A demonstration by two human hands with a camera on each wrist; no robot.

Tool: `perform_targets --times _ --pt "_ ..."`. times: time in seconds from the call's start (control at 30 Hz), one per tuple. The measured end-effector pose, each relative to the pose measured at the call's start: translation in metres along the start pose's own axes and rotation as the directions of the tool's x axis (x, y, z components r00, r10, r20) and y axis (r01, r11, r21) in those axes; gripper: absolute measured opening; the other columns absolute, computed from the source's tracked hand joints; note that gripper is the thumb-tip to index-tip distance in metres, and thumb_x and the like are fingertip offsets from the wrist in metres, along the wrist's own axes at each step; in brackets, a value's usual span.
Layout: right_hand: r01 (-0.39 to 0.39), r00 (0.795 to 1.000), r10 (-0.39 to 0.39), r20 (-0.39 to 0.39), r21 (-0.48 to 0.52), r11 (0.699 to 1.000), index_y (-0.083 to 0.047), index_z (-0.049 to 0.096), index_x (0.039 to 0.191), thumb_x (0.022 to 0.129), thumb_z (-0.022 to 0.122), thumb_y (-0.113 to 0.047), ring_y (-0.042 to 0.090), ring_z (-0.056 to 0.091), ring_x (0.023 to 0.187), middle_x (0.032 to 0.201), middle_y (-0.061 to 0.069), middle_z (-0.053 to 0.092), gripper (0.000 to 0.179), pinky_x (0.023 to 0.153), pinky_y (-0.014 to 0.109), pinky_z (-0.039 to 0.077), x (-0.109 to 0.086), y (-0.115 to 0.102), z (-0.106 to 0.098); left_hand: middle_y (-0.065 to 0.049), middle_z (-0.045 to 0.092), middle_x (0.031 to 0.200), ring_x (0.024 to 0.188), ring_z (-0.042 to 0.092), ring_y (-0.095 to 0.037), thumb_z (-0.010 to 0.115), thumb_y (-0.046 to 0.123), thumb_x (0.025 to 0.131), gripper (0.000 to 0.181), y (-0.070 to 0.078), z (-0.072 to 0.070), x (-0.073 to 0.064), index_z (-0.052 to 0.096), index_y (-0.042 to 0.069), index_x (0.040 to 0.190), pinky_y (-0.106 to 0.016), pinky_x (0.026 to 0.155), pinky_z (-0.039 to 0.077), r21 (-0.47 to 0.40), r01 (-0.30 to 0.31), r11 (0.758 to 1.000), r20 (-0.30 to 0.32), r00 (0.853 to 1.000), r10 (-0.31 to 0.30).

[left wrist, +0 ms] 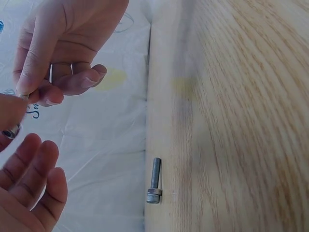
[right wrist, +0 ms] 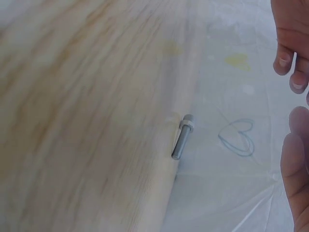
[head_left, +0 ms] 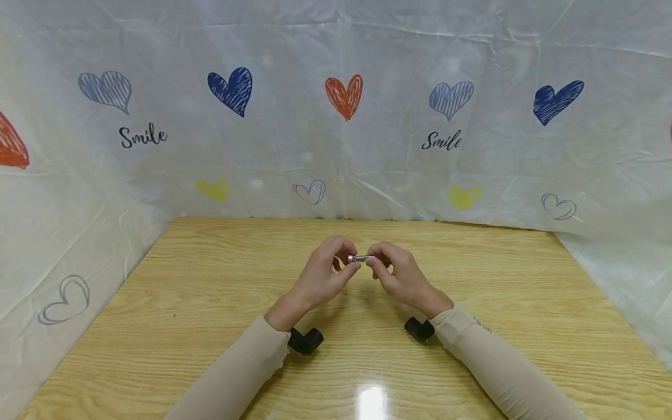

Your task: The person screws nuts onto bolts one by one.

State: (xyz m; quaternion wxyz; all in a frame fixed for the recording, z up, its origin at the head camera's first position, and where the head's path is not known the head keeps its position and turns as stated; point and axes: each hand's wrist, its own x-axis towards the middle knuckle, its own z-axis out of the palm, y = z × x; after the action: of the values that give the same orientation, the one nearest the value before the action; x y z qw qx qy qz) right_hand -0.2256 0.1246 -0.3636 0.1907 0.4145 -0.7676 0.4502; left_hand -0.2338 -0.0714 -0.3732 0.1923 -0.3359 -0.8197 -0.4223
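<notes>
In the head view a small silver bolt (head_left: 361, 258) spans the gap between both hands, head to the left. My left hand (head_left: 325, 271) pinches its head end between thumb and fingers. The thumb and index finger of my right hand (head_left: 401, 274) pinch the shaft end. In the left wrist view, fingers cover most of this held bolt (left wrist: 10, 131). A second bolt (left wrist: 154, 181), with a nut close to its head, lies on the table past the hands. The right wrist view also shows that second bolt (right wrist: 183, 137).
The wood-grain table (head_left: 210, 280) stretches out on both sides of the hands. A pale plastic sheet (head_left: 388, 52) printed with hearts hangs behind and beside it. Black wrist mounts (head_left: 307, 341) show under both sleeves.
</notes>
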Motion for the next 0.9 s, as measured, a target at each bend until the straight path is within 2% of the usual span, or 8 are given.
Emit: perform_targets --times 0.1,0.2,0.4,0.5,0.63,0.87,0.9 --pt "0.002 1.0 -0.002 -0.002 0.0 1.0 0.005 0.057 0.096 0.095 0.055 0.003 0.026 0.057 0.057 0.075 0.006 0.058 0.004 0.052 0.031 0.047 0.0 0.0 0.0 0.003 0.056 0.088 0.076 0.052 -0.01 0.062 0.018 0.095 0.007 0.001 0.0 -0.001 0.06 0.012 0.093 -0.031 0.061 0.047 -0.001 0.02 1.0 0.005 1.0 -0.02" --pt "0.007 1.0 -0.007 -0.002 0.001 1.0 0.004 0.057 0.096 0.094 0.055 0.004 0.027 0.057 0.057 0.075 0.006 0.057 0.003 0.051 0.033 0.047 0.0 0.0 -0.001 0.004 0.055 0.087 0.076 0.05 -0.01 0.058 0.024 0.097 0.012 0.001 0.0 -0.001 0.061 0.014 0.09 -0.029 0.061 0.046 0.005 0.049 0.999 0.018 0.999 -0.049" --pt "0.004 1.0 -0.004 -0.005 0.006 1.0 0.006 0.057 0.094 0.095 0.055 0.002 0.024 0.057 0.058 0.076 0.007 0.059 0.005 0.051 0.035 0.048 0.001 -0.001 -0.001 0.002 0.056 0.091 0.08 0.056 -0.022 0.065 0.024 0.093 0.013 0.001 0.0 -0.002 0.06 0.013 0.098 -0.031 0.064 0.047 -0.013 0.09 0.996 0.03 0.996 -0.089" --pt "0.006 1.0 -0.006 -0.007 0.005 1.0 0.008 0.057 0.094 0.094 0.055 0.004 0.023 0.057 0.057 0.076 0.007 0.059 0.004 0.051 0.034 0.048 0.001 -0.001 -0.001 0.001 0.057 0.093 0.08 0.057 -0.021 0.068 0.02 0.09 0.017 0.001 -0.001 -0.001 0.059 0.012 0.101 -0.033 0.065 0.048 -0.014 0.089 0.996 0.027 0.996 -0.089" --pt "0.003 1.0 -0.002 -0.009 0.006 1.0 0.008 0.057 0.094 0.091 0.056 0.009 0.024 0.057 0.057 0.076 0.007 0.058 0.003 0.052 0.033 0.048 0.001 -0.001 0.0 0.001 0.057 0.092 0.079 0.054 -0.013 0.069 0.015 0.089 0.015 0.0 -0.001 -0.001 0.058 0.011 0.099 -0.032 0.064 0.048 -0.002 0.063 0.998 0.016 0.998 -0.063" --pt "0.007 1.0 -0.007 0.008 0.01 1.0 -0.002 0.058 0.099 0.095 0.056 -0.003 0.014 0.057 0.06 0.079 0.001 0.059 0.005 0.053 0.03 0.048 -0.007 0.035 0.007 0.003 0.056 0.09 0.079 0.054 -0.013 0.068 0.015 0.091 0.01 0.002 -0.003 -0.001 0.059 0.013 0.095 -0.03 0.063 0.046 0.02 0.063 0.998 0.024 0.998 -0.063" --pt "0.005 1.0 -0.005 0.009 0.005 1.0 -0.002 0.058 0.099 0.095 0.056 -0.002 0.014 0.058 0.061 0.079 0.002 0.059 0.004 0.053 0.03 0.048 -0.007 0.035 0.007 0.003 0.056 0.09 0.079 0.054 -0.013 0.068 0.015 0.091 0.009 0.002 -0.004 -0.001 0.06 0.013 0.095 -0.03 0.063 0.046 0.024 0.066 0.998 0.027 0.997 -0.067"
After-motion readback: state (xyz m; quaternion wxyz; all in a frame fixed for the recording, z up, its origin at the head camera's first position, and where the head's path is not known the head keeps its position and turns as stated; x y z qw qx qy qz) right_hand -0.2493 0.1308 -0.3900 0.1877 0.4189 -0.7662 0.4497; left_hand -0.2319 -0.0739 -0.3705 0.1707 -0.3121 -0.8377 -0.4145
